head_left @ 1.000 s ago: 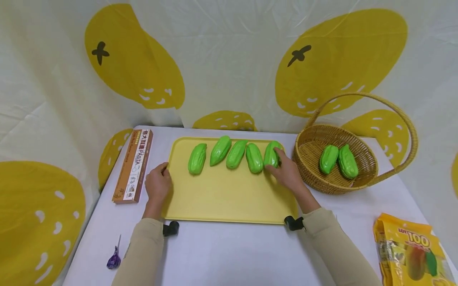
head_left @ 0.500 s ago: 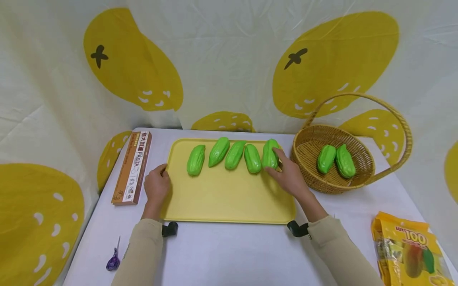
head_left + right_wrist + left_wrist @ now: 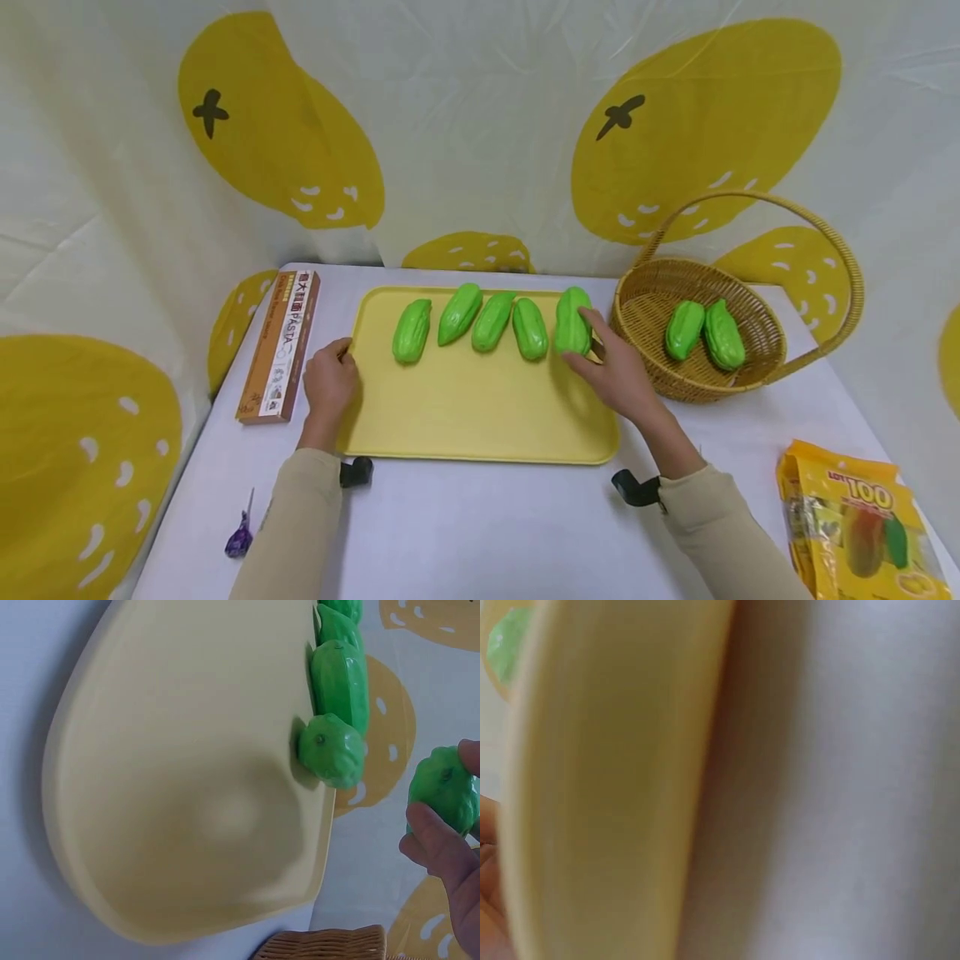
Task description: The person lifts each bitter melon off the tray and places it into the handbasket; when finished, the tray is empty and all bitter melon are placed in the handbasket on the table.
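A yellow tray (image 3: 480, 408) lies on the table with four green vegetables in a row near its far edge, the rightmost one (image 3: 530, 330) beside the held one. My right hand (image 3: 618, 371) pinches a green vegetable (image 3: 572, 323); the right wrist view shows this vegetable (image 3: 444, 789) raised off the tray (image 3: 180, 750), between thumb and fingers of the hand (image 3: 450, 847). My left hand (image 3: 330, 385) grips the tray's left rim, its fingers partly hidden. In the left wrist view the rim (image 3: 622, 780) covers much of the hand (image 3: 491, 892).
A wicker basket (image 3: 637, 350) holding two green vegetables (image 3: 684, 330) stands right of the tray. A pasta box (image 3: 279, 346) lies to the left, a purple-wrapped lollipop (image 3: 239, 537) at the front left, and a yellow candy bag (image 3: 862, 525) at the front right. A patterned cloth hangs behind.
My right hand has moved slightly right with the green vegetable, which now stands a little farther from its neighbour. My left hand keeps its grip on the tray's rim.
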Demonstrator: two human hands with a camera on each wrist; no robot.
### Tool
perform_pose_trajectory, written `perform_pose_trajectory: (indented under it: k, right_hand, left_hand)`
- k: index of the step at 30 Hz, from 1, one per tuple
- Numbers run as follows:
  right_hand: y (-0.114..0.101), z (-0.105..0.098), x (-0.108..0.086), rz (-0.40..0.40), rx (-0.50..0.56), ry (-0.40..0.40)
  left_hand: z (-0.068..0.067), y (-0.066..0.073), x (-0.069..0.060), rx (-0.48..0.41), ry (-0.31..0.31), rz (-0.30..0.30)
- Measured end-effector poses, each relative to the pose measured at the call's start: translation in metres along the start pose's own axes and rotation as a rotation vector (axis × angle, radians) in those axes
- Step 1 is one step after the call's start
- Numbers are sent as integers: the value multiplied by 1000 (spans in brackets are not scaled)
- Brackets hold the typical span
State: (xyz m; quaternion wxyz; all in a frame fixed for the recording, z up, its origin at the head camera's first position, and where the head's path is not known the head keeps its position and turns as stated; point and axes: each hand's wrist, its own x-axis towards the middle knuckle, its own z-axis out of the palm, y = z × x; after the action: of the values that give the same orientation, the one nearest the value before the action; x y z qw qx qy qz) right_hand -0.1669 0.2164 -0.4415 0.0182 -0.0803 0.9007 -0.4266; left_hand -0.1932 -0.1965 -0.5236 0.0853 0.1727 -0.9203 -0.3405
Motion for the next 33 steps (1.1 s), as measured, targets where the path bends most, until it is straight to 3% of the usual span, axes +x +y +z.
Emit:
perform_pose_trajectory:
  k: [14, 25, 33]
  right_hand:
    - [6, -10, -7, -15, -6, -2]
    - [10, -21, -15, 22, -33, 42]
    - [14, -23, -20, 41, -41, 51]
  left_hand:
    - [-6, 6, 6, -28, 8, 3]
    - [-7, 6, 9, -41, -37, 2]
    - [-11, 8, 12, 26, -54, -4]
